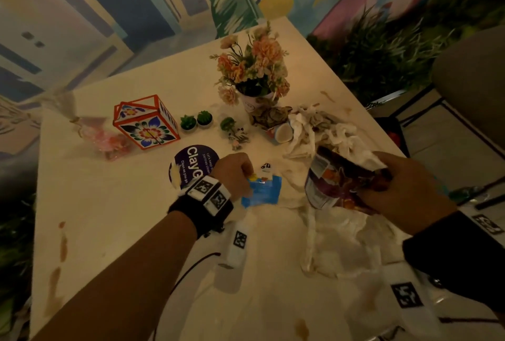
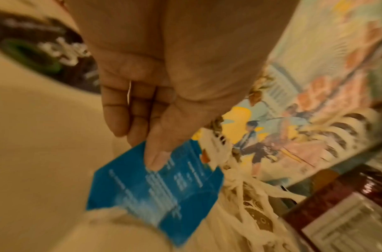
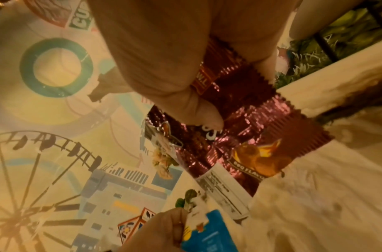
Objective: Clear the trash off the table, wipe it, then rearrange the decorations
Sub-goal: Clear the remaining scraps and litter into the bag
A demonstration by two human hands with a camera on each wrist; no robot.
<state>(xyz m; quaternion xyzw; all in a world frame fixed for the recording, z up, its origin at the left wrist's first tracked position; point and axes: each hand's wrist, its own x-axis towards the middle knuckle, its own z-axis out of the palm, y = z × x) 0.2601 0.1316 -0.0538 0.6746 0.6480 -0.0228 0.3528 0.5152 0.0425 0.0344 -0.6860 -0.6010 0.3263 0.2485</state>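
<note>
At the table's (image 1: 109,204) near edge, the left hand (image 1: 235,174) pinches a blue packet (image 1: 263,190) between thumb and fingers, just above the tabletop. The right hand (image 1: 404,190) grips a maroon snack bag (image 1: 338,182), thumb pressed on foil, beside crumpled tissues (image 1: 322,127) towards the right edge.

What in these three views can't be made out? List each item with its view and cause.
- Blue packet: small print, left wrist view, motion blur.
- Round purple sign: rest of wording, head view, covered by left hand.
- Maroon snack bag: brand name, right wrist view, under right hand thumb.
- Pink decoration: its form, head view, dim and blurred.
</note>
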